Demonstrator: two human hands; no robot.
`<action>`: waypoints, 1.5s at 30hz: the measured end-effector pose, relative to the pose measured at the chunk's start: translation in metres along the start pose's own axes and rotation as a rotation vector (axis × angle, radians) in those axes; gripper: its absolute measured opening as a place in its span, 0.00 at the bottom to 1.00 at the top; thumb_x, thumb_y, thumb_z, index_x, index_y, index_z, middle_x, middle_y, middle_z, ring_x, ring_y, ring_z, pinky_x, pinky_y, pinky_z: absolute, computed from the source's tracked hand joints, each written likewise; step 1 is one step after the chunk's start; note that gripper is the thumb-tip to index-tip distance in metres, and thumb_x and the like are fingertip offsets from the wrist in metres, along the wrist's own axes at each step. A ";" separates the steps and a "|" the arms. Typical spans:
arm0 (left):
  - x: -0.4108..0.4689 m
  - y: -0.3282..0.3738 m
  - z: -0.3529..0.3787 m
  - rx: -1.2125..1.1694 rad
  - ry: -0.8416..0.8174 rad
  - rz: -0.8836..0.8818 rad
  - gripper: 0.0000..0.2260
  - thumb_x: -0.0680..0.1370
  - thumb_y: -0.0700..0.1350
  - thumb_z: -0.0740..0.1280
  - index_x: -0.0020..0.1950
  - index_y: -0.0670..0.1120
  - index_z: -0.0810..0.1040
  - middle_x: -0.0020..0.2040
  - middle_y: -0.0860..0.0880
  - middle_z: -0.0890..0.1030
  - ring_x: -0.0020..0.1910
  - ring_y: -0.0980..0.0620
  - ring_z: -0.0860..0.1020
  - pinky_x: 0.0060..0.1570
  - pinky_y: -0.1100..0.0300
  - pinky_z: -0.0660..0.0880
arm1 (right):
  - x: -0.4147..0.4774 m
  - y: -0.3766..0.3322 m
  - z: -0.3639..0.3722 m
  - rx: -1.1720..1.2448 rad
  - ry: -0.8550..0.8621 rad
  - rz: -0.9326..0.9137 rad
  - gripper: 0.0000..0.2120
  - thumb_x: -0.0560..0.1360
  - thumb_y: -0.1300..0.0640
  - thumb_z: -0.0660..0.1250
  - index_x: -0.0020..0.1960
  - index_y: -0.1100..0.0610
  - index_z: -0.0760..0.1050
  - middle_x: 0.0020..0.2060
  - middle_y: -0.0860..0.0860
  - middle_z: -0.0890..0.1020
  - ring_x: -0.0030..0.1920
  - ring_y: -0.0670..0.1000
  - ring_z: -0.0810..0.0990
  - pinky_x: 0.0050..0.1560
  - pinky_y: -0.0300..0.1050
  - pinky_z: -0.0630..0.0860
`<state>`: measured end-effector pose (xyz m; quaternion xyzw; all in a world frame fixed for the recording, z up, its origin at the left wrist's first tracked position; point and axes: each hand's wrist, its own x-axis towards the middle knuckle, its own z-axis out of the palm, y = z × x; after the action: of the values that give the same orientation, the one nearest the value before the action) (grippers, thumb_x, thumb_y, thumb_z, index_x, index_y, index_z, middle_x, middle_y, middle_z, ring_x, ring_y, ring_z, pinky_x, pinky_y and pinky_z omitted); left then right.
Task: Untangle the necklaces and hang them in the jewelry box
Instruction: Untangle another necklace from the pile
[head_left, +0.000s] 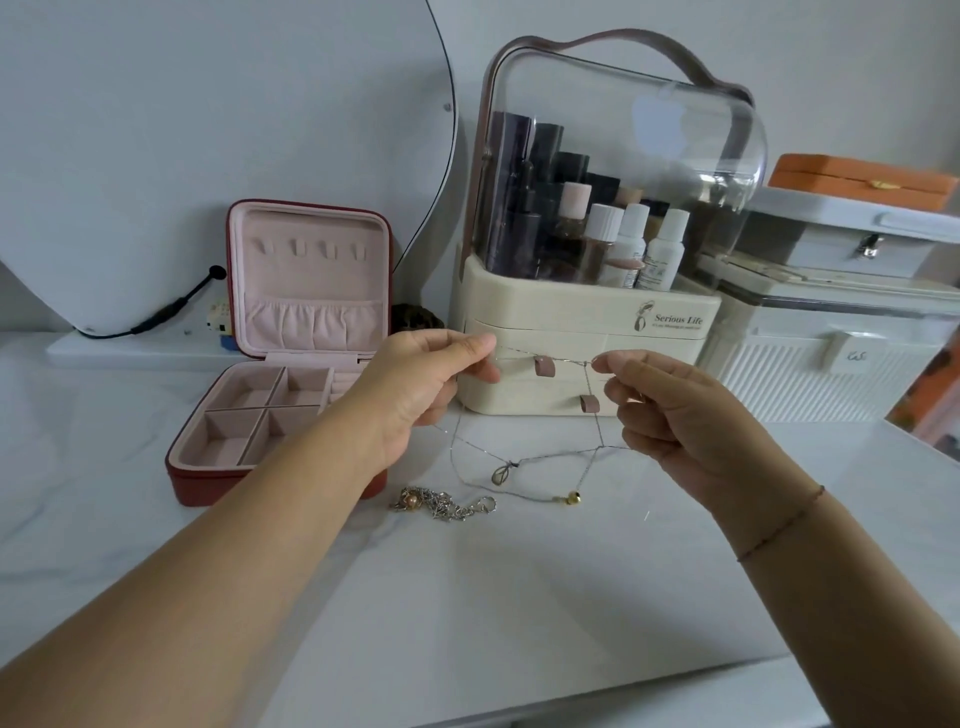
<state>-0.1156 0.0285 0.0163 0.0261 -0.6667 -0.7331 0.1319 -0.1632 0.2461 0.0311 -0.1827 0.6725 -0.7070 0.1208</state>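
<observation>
A: What am I seeing nearest me?

B: I'm seeing a silver chain necklace (441, 505) lying bunched on the white tabletop (467, 597), its heap stretching left to right, with a rosy bead at its left end. Just behind it, the thin necklace (545, 457) is hanging in loops, its gold bead (574, 498) and a small leaf pendant (501, 474) dangling low over the table.

A: And the hands?

B: My left hand (415, 395) is pinching one part of the thin chain between thumb and fingertips; my right hand (680, 415) is pinching another part. Between them the strand is running taut, nearly level, left to right, with strands dropping downward.

A: Farther back?

B: The red jewelry box (291, 364) is standing open at left, lid upright, its four hooks (309, 249) bare. A cream cosmetics organizer (587, 322) is sitting behind the hands, and an orange case (862, 182) is resting on white boxes at right.
</observation>
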 end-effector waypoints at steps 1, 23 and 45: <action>-0.001 0.000 0.000 0.007 -0.013 -0.010 0.06 0.77 0.44 0.67 0.43 0.42 0.78 0.35 0.48 0.82 0.18 0.59 0.57 0.19 0.69 0.52 | 0.001 0.001 -0.001 0.003 0.014 -0.005 0.06 0.78 0.58 0.63 0.46 0.58 0.77 0.32 0.50 0.78 0.22 0.43 0.55 0.24 0.34 0.53; -0.003 -0.004 0.001 0.464 -0.018 0.049 0.03 0.73 0.46 0.72 0.44 0.47 0.84 0.30 0.59 0.79 0.26 0.68 0.73 0.27 0.75 0.66 | 0.011 0.036 -0.011 0.133 0.197 0.034 0.06 0.79 0.60 0.62 0.46 0.60 0.75 0.26 0.48 0.65 0.24 0.44 0.58 0.23 0.35 0.56; 0.010 0.089 0.049 0.505 -0.163 0.161 0.08 0.73 0.50 0.71 0.47 0.47 0.83 0.19 0.60 0.72 0.19 0.62 0.66 0.28 0.67 0.63 | 0.000 0.026 -0.005 -0.176 -0.151 -0.152 0.11 0.78 0.64 0.64 0.59 0.56 0.78 0.57 0.52 0.81 0.36 0.45 0.76 0.43 0.42 0.74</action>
<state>-0.1215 0.0670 0.1105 -0.0537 -0.8367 -0.5304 0.1250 -0.1676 0.2488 0.0046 -0.2956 0.7051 -0.6366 0.1006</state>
